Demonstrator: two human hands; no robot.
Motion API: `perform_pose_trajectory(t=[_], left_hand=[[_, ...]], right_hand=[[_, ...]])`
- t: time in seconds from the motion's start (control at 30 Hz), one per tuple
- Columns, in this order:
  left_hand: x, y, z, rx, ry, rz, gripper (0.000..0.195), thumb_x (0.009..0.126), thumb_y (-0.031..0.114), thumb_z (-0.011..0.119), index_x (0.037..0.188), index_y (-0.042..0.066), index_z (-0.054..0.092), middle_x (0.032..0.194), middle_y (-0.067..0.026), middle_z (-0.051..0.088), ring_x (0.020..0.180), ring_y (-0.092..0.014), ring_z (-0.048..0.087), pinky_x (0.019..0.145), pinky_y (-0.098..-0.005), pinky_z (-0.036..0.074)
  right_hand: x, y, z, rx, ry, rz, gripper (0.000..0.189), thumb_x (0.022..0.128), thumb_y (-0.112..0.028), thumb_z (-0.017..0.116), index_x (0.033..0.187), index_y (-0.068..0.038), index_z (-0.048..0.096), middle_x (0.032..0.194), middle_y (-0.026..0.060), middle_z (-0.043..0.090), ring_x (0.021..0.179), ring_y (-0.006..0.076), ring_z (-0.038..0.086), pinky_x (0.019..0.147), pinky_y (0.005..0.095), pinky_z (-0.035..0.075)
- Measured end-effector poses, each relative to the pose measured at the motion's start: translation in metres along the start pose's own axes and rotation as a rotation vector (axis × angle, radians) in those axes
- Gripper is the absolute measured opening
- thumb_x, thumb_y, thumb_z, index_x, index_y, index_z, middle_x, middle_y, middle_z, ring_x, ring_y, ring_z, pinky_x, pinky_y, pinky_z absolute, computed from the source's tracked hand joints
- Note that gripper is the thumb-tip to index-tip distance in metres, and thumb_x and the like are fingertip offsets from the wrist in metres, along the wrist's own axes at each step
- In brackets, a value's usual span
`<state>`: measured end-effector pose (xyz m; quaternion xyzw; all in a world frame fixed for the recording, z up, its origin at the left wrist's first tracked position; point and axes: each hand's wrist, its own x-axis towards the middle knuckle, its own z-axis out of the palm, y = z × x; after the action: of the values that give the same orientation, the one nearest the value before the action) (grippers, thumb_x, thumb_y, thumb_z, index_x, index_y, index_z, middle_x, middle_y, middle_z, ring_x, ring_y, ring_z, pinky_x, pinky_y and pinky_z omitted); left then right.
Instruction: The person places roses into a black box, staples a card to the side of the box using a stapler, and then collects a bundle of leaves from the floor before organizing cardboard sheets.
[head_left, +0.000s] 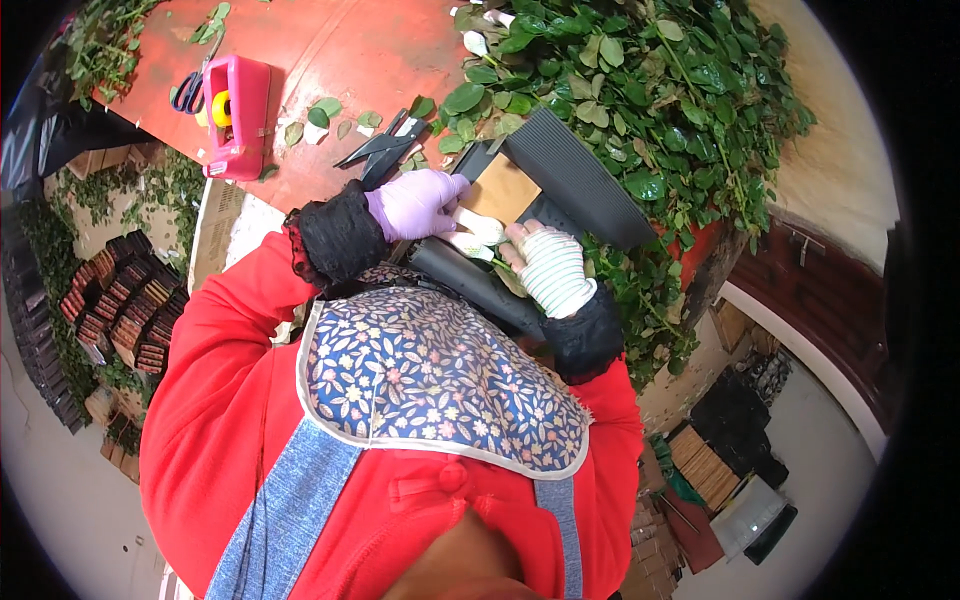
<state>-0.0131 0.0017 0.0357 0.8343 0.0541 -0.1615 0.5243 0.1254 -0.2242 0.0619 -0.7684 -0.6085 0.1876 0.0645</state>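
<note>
My left hand (418, 206), in a lavender glove, pinches the end of a white-sleeved flower bud (481, 226) between thumb and fingers. Just below it lies a second white-sleeved bud (466, 245), its green stem running under my right hand (553, 268). That hand wears a striped fingerless glove; its bare fingertips curl beside the buds, and whether they grip a stem is hidden. Both buds lie by a brown cardboard piece (501, 187), set between a black ribbed sheet (581, 176) and a dark rolled edge (472, 281) near my apron.
A pink tape dispenser (244, 120) and dark-handled scissors (189, 90) stand left on the red tabletop (337, 45). A black stapler-like tool (386, 146) lies nearer. Leafy stems (637, 97) heap up at right. Bundled boxes (124, 300) sit on the floor at left.
</note>
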Motion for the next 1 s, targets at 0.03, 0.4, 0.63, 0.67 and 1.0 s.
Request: perform_pose_trajectory(t=[0.03,0.4,0.63,0.67,1.0], left_hand=[[0.0,0.0,0.001,0.001,-0.001,-0.002,0.039,0.077,0.006,0.074,0.111,0.0,0.055,0.088,-0.0137,0.066,0.082,-0.028,0.066,0.073,-0.0374,0.053],[0.004,0.0,0.001,-0.225,-0.014,-0.061,0.054,0.076,0.008,0.075,0.124,0.001,0.053,0.086,-0.0097,0.062,0.08,-0.024,0.063,0.073,-0.0347,0.051],[0.013,0.019,-0.013,0.298,0.169,0.461,0.049,0.077,0.029,0.079,0.116,0.01,0.058,0.095,-0.0083,0.056,0.087,-0.03,0.061,0.074,-0.0394,0.05],[0.02,0.013,-0.008,0.347,0.108,0.49,0.05,0.078,0.03,0.078,0.12,0.012,0.059,0.101,-0.0086,0.057,0.09,-0.031,0.062,0.076,-0.041,0.051],[0.051,-0.003,-0.013,0.269,-0.164,0.506,0.031,0.085,0.021,0.07,0.115,0.014,0.066,0.107,-0.0103,0.063,0.094,-0.032,0.064,0.08,-0.0422,0.052]], right_hand=[[0.0,0.001,0.0,0.012,-0.006,0.003,0.018,0.087,-0.025,0.065,0.093,-0.007,0.064,0.079,0.0126,0.061,0.07,0.0324,0.062,0.062,0.0435,0.05],[0.0,-0.002,-0.005,-0.007,-0.019,0.046,0.017,0.089,-0.024,0.063,0.094,-0.008,0.064,0.08,0.0125,0.061,0.072,0.0321,0.063,0.062,0.0429,0.051],[0.002,0.006,0.002,0.063,0.043,0.058,0.019,0.088,-0.028,0.064,0.095,-0.01,0.064,0.082,0.0111,0.062,0.071,0.0318,0.063,0.063,0.0435,0.052],[0.001,0.006,0.002,0.057,0.018,0.058,0.021,0.088,-0.03,0.064,0.095,-0.011,0.065,0.084,0.0107,0.062,0.072,0.0318,0.064,0.064,0.0445,0.052],[-0.002,-0.024,-0.014,0.089,0.058,-0.026,0.019,0.087,-0.025,0.064,0.089,-0.007,0.06,0.078,0.0128,0.061,0.068,0.0332,0.062,0.06,0.0441,0.05]])
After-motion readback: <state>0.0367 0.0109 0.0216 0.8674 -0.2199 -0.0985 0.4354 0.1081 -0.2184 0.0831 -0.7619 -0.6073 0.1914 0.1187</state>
